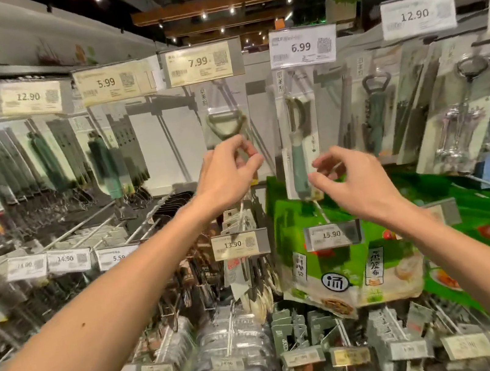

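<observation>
A carded Y-shaped peeler pack hangs on a peg under the 7.99 price tag. My left hand reaches up to its lower part, thumb and forefinger curled round the peeler's handle area. To the right, a straight peeler pack with a green handle hangs under the 6.99 tag. My right hand is at that pack's lower right edge with curled fingers. It is blurred, and whether it grips the pack is unclear.
Store pegboard wall full of hanging kitchen tools. Bottle openers and corkscrews hang to the right, dark utensils to the left. Green food bags hang below my right hand, and bare pegs jut out at lower left.
</observation>
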A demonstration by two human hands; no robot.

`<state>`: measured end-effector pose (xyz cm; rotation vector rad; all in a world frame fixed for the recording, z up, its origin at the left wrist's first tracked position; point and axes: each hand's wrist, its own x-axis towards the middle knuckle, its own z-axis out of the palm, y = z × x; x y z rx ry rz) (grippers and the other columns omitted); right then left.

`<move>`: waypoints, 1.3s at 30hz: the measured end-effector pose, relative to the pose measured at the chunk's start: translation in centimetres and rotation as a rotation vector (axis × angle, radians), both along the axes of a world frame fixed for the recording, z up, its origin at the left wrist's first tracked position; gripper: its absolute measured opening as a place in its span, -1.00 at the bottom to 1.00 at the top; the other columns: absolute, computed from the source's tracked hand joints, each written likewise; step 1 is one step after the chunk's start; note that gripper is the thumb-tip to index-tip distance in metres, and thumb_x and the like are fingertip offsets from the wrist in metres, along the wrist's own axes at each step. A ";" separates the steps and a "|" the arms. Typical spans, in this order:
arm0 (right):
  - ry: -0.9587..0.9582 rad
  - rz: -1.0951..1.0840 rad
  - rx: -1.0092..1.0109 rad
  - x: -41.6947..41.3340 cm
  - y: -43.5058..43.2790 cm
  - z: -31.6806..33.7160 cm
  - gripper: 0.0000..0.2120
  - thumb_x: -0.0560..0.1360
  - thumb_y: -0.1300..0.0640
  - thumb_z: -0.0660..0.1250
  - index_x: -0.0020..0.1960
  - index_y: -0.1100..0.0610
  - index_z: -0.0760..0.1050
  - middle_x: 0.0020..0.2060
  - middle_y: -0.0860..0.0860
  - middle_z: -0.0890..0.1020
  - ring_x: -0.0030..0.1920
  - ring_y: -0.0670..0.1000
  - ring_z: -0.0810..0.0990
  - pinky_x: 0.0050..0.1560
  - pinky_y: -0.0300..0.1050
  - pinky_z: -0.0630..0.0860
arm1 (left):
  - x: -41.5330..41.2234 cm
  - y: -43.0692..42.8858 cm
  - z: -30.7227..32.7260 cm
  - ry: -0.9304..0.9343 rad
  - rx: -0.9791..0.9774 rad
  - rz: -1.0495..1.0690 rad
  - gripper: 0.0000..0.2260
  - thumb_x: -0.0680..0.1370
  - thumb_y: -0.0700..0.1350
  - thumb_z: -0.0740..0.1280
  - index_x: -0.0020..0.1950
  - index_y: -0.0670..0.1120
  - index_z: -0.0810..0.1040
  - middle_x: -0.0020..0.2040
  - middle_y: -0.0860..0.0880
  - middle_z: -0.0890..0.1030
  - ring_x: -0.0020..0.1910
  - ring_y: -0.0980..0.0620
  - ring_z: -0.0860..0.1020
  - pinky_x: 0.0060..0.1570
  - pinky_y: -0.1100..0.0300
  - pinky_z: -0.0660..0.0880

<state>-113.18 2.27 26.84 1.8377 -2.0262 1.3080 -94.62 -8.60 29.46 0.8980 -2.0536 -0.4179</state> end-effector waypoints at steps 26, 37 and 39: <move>0.025 1.032 0.807 55.6 7.8 -29.6 -0.70 0.55 -0.01 0.34 0.25 0.04 0.46 -0.06 -0.06 0.50 -0.14 -0.04 0.51 -0.07 -0.17 0.37 | 58.2 26.5 -29.9 -0.271 0.742 0.791 -0.83 0.56 0.02 0.37 -0.19 0.01 0.50 -0.41 0.07 0.46 -0.39 0.11 0.41 -0.30 0.11 0.30; 0.015 1.164 0.970 76.9 -2.9 -39.5 -0.83 0.52 0.08 0.34 0.05 0.14 0.52 -0.25 -0.10 0.50 -0.23 -0.03 0.52 -0.12 -0.02 0.55 | 76.3 19.2 -41.0 -0.135 1.072 1.015 -0.91 0.55 -0.03 0.39 -0.10 -0.02 0.57 -0.32 0.09 0.54 -0.22 0.01 0.51 -0.28 0.21 0.32; -0.008 1.133 1.112 79.8 -4.8 -40.6 -0.91 0.55 0.07 0.30 0.05 -0.01 0.45 -0.19 -0.08 0.51 -0.15 0.04 0.53 0.00 0.01 0.57 | 79.0 17.6 -42.8 -0.144 1.166 1.022 -0.91 0.55 -0.01 0.39 -0.06 -0.01 0.57 -0.17 -0.01 0.63 -0.10 -0.05 0.56 -0.12 0.12 0.43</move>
